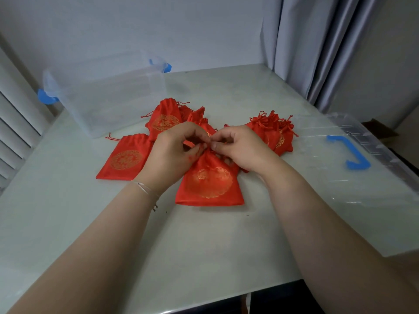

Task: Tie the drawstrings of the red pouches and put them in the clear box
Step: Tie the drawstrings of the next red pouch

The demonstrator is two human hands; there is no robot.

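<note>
We keep the pouch (pixel 209 177) flat at table (pixel 204 241) centre so both hands, left (pixel 174 152) and right (pixel 240 148), can pinch its drawstrings at the gathered neck; the box (pixel 108 96) waits open at ten o'clock.

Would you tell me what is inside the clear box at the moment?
The clear box looks empty: through its walls no red pouch shows. Its bottom is too hazy to rule out anything small.
</note>
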